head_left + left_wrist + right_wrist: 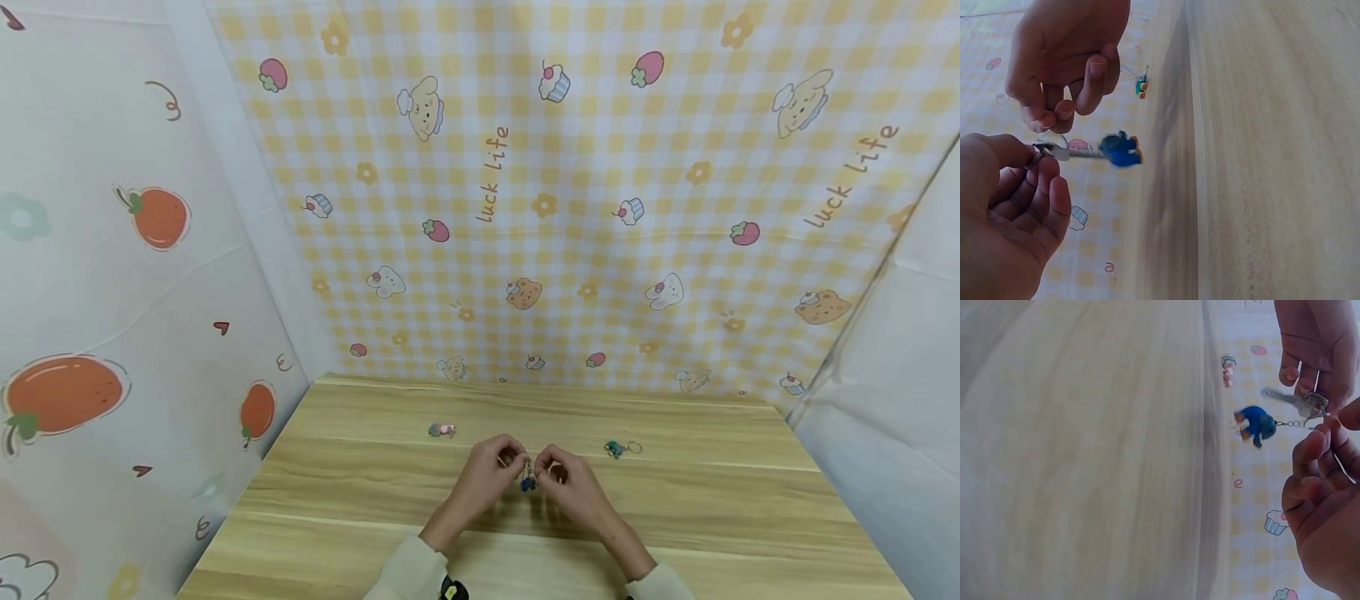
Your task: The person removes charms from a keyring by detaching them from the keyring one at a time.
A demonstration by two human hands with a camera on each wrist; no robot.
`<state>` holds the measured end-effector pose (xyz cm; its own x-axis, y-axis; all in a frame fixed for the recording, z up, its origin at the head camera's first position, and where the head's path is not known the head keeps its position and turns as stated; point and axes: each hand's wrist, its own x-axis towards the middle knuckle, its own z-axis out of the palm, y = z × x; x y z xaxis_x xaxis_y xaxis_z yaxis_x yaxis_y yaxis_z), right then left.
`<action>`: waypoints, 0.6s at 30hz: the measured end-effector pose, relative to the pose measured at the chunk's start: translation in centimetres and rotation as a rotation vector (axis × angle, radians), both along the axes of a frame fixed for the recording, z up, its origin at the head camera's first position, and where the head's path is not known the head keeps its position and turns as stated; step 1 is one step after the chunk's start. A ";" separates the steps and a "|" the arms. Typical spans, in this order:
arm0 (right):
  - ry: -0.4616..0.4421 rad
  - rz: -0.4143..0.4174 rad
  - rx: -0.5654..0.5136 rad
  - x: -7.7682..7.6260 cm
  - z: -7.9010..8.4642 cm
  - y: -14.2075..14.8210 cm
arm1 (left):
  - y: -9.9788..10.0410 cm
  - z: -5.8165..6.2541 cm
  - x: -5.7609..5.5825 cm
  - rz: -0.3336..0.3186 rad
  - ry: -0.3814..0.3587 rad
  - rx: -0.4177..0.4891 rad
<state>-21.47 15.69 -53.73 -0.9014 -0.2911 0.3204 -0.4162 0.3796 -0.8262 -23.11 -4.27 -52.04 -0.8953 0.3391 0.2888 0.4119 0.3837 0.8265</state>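
Observation:
Over the table, a keychain with a blue figure charm (pixel 528 483) hangs between the two hands. A silver key (pixel 1282 395) hangs beside the charm in the right wrist view. My left hand (pixel 486 475) pinches the metal key ring (pixel 1036 156) between thumb and fingers. Facing it, my right hand (pixel 576 490) pinches the ring's other side with its fingertips. The blue charm (pixel 1121 150) and the key look blurred in the left wrist view. Fingers partly hide the ring, so I cannot tell whether it is spread apart.
A green figure keychain (pixel 615 449) with its ring lies on the wooden table (pixel 360 492) to the right. To the left lies a small pink and grey-green charm (pixel 442 430). A yellow checked cloth (pixel 585 250) hangs behind the table.

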 end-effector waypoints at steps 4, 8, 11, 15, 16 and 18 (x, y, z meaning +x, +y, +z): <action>-0.070 -0.018 0.010 -0.1 0.1 0.0 | 0.0 0.0 0.0 0.003 0.005 -0.007; -0.107 -0.033 0.007 -0.2 0.1 -0.1 | 0.1 0.1 0.1 0.001 0.002 -0.002; -0.086 -0.039 0.014 -0.2 0.0 -0.1 | 0.2 0.1 0.2 -0.004 -0.010 0.003; -0.069 -0.043 0.019 -0.2 0.1 -0.2 | 0.2 0.0 0.2 -0.023 -0.015 0.012; -0.071 -0.044 0.019 -0.2 0.1 -0.2 | 0.2 0.0 0.2 -0.027 -0.016 0.013; -0.070 -0.047 0.020 -0.2 0.3 -0.2 | 0.2 0.0 0.1 -0.030 -0.015 0.009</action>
<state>-21.71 15.50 -53.46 -0.9343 -0.2537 0.2506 -0.3391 0.4143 -0.8446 -23.03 -4.08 -51.99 -0.8890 0.3634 0.2788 0.4108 0.3634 0.8362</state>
